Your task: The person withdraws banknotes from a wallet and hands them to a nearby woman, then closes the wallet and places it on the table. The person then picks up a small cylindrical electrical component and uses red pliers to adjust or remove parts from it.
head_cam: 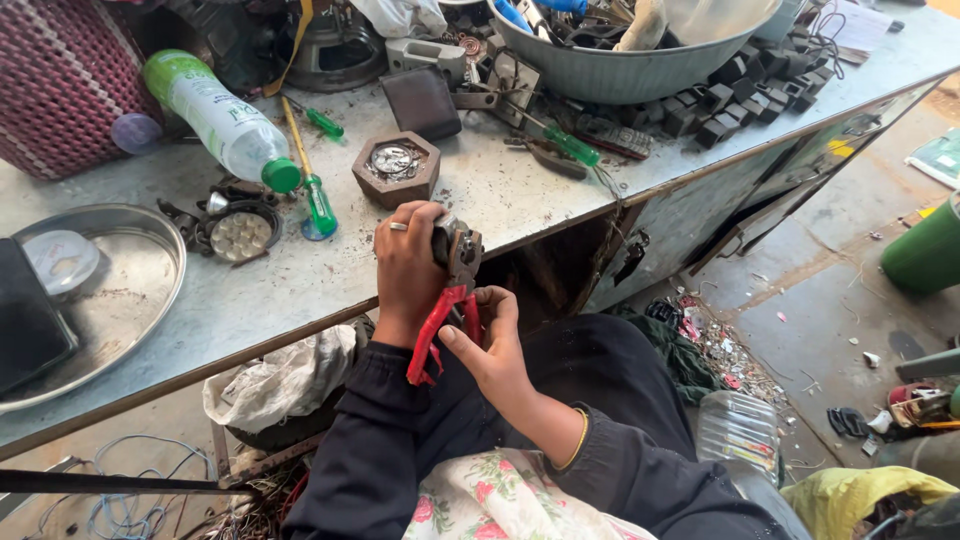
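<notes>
At the centre of the frame, the left hand [408, 262], wearing a ring, is closing around a small dark metal part [447, 240] just below the edge of the grey workbench [500, 195]. The right hand [492, 345] is gripping the red-handled pliers [440, 325], whose jaws are biting that part. On the bench in the upper middle, a hexagonal wooden block [396, 168] is sitting near a green-handled screwdriver [318, 200]. At upper left a plastic bottle [220, 118] is lying on its side; a metal basin [625, 60] is standing at upper right, a round steel tray [130, 290] at left.
</notes>
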